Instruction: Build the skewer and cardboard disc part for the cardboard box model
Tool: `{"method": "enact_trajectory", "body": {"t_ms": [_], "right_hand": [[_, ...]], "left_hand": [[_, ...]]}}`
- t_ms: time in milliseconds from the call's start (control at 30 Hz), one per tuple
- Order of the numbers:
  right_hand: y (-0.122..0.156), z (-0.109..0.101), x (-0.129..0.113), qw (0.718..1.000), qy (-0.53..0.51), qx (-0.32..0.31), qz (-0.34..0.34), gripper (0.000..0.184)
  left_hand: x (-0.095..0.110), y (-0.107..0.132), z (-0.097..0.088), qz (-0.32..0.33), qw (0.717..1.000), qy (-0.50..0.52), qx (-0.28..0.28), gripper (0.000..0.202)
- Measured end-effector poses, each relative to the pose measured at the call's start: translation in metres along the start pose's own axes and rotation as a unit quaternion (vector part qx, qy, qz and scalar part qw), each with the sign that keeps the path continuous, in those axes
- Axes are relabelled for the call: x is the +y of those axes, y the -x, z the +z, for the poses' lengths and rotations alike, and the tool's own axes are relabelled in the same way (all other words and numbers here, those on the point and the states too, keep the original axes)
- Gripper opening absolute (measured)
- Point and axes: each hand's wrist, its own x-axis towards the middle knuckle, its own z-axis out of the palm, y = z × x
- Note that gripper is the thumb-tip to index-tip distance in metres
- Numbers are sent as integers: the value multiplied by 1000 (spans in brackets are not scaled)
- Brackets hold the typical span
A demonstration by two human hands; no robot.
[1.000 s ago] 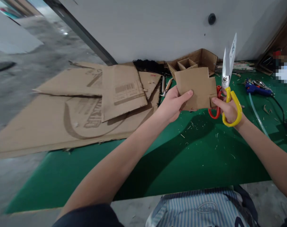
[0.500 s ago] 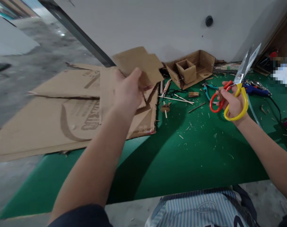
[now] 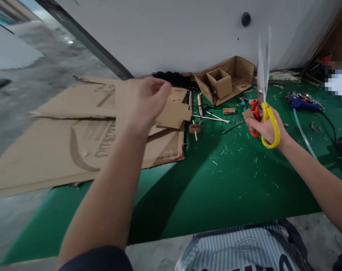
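Note:
My left hand (image 3: 144,99) reaches over the flattened cardboard, fingers curled on a notched cardboard piece (image 3: 174,113) that lies low against the pile. My right hand (image 3: 265,124) grips scissors (image 3: 263,109) with one yellow and one red handle. The motion-blurred blades point straight up. A small cardboard scrap (image 3: 247,113) sits pinched at the fingertips of that same hand. Both hands hover above the green mat (image 3: 216,188).
Large flattened cardboard sheets (image 3: 75,131) cover the mat's left side. By the wall stands an open cardboard tray (image 3: 244,69) with a small box (image 3: 221,81) inside. Sticks, a small wooden wheel (image 3: 195,128) and a blue glue gun (image 3: 302,103) lie about.
My left hand carried the notched cardboard piece away from the scissors, to the left, then lowered it onto the pile. My right hand turned the scissors upright and now shows a small scrap.

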Motion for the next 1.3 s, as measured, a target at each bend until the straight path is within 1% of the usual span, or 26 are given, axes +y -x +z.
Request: {"method": "enact_trajectory", "body": {"t_ms": [33, 100, 167, 200, 267, 333, 400, 467, 533, 600, 767, 867, 1067, 1300], "right_hand": [[1, 0, 0, 1000, 13, -9, -1, 71], [2, 1, 0, 999, 23, -25, -7, 71], [2, 2, 1, 999, 26, -39, -13, 74], [2, 2, 2, 999, 27, -43, -15, 76], [2, 4, 3, 998, 25, -50, -19, 76], [4, 7, 2, 998, 18, -61, -22, 75], [5, 8, 1, 997, 13, -69, -18, 74], [7, 6, -1, 997, 45, -58, -13, 72], [9, 1, -2, 994, 104, -36, -25, 69], [9, -6, -3, 986, 162, -30, -39, 67], [7, -17, -6, 965, 246, -63, -65, 67], [8, -17, -6, 954, 277, -87, -82, 63], [11, -15, -4, 933, 329, -99, -105, 54], [12, -14, -4, 929, 337, -105, -113, 54]], "left_hand": [[7, 8, 21, -2, 999, -23, -33, 18], [20, 27, 63, -11, 990, -64, -125, 15], [28, 46, 97, -30, 970, -45, -235, 16], [29, 54, 109, -33, 962, -15, -270, 15], [28, 64, 122, -40, 965, 30, -258, 8], [25, 67, 125, -60, 971, 77, -216, 11], [21, 65, 123, -94, 972, 138, -164, 13], [20, 61, 120, -122, 965, 207, -102, 15], [20, 56, 117, -132, 958, 251, -51, 19], [22, 51, 112, -129, 955, 266, -19, 23], [26, 41, 99, -120, 952, 275, 52, 30], [27, 38, 96, -122, 944, 300, 63, 31], [30, 39, 100, -145, 936, 318, 44, 30], [31, 42, 104, -163, 931, 327, 22, 27]]}}
